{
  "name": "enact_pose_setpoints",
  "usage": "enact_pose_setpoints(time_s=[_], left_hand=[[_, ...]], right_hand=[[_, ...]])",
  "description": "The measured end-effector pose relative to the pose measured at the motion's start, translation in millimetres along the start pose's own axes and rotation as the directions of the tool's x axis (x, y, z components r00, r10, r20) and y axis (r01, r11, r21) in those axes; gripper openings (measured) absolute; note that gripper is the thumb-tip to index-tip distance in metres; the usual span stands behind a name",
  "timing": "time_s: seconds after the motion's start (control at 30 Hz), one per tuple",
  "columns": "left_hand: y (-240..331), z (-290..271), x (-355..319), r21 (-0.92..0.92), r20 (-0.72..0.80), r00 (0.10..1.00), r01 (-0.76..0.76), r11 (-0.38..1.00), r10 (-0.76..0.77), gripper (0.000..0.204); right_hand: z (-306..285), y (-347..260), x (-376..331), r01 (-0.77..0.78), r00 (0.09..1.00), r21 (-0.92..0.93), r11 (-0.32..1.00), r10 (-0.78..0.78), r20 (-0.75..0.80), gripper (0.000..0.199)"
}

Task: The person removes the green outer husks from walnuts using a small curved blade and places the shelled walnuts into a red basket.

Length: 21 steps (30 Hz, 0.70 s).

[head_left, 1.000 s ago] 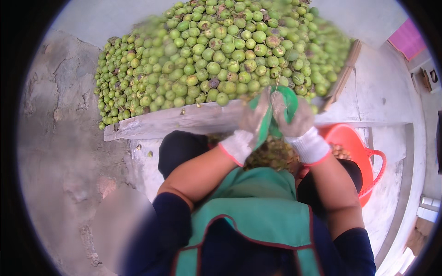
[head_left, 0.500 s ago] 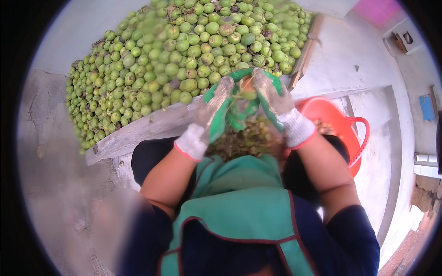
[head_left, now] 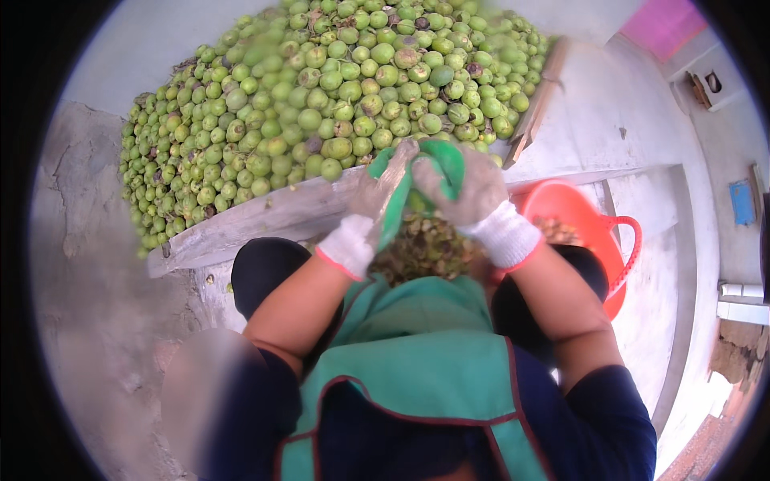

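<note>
In the middle of the view, my left hand (head_left: 383, 188) and my right hand (head_left: 464, 183) meet just in front of the fruit heap. Both wear whitish work gloves with green palms and fingers. Their fingers are curled in against each other around a green fruit, which the gloves almost wholly hide. Below the hands, between my knees, lies a mass of brownish-green husk pieces (head_left: 429, 248). Beyond them rises a large heap of round green fruits (head_left: 321, 104), some with dark blotches.
A pale board (head_left: 265, 216) edges the near side of the heap, and a wooden plank (head_left: 536, 104) borders its right. By my right knee stands a red basket (head_left: 611, 276) with a looped handle, holding small brownish pieces (head_left: 557, 231). A green apron (head_left: 409, 365) covers my lap.
My hands have come closer together and slightly lower, and the right one has turned inward. The greenish-brown fruit that showed between my fingertips is now mostly covered by the gloves.
</note>
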<state>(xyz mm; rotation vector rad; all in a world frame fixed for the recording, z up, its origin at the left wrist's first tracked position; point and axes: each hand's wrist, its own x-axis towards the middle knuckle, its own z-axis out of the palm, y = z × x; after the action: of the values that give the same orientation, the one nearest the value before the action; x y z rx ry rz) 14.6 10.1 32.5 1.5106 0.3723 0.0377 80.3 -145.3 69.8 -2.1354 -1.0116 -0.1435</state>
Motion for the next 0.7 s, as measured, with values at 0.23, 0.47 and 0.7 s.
enact_pose_setpoints(time_s=[0.23,0.47,0.7], left_hand=[[-57,-10,15,0.955,0.132,0.504,-0.296,0.027,0.854,0.058],[-42,-7,12,0.905,0.181,0.354,-0.425,-0.014,0.918,0.056],[-39,-8,10,0.693,0.08,0.412,-0.678,0.247,0.908,0.041]], right_hand=[[24,-3,3,0.052,0.99,0.202,0.978,-0.024,-0.138,0.028],[69,40,-7,0.214,0.82,-0.324,0.922,-0.349,-0.453,0.023],[66,39,-10,0.019,0.976,0.15,0.988,0.014,-0.216,0.029]])
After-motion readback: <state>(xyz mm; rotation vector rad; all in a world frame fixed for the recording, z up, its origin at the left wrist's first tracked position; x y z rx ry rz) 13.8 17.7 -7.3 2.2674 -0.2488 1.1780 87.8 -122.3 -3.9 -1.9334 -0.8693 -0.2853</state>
